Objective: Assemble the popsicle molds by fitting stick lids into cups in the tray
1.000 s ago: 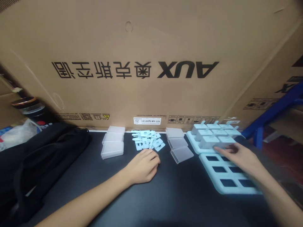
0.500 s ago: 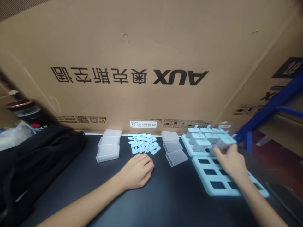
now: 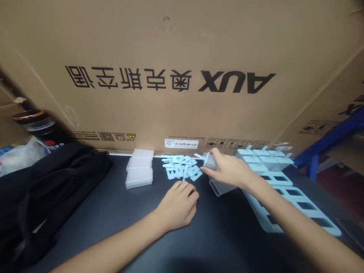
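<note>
My right hand (image 3: pixel 227 167) is closed around a translucent popsicle mould (image 3: pixel 209 162), with a light blue stick piece showing at its left end. Beneath it lies another clear mould (image 3: pixel 222 187), partly covered by my hand. Curled on the black table, my left hand (image 3: pixel 179 203) has its fingertips at the end of a light blue stick (image 3: pixel 185 173); whether it grips anything is hidden. Just beyond is a pile of light blue popsicle sticks (image 3: pixel 178 167). Further right, capped moulds (image 3: pixel 270 163) stand in a light blue rack (image 3: pixel 265 223), partly behind my right forearm.
Left of the pile, clear moulds (image 3: pixel 140 176) overlap in a row. A black cloth bag (image 3: pixel 65 185) and a dark bottle (image 3: pixel 40 123) stand at the left. A large cardboard box (image 3: pixel 136 110) walls off the back; a blue metal frame (image 3: pixel 315 159) is at the right.
My right hand has moved left from the capped moulds in the rack to the clear moulds by the stick pile. My left hand stays at the pile's near edge. The view has shifted slightly.
</note>
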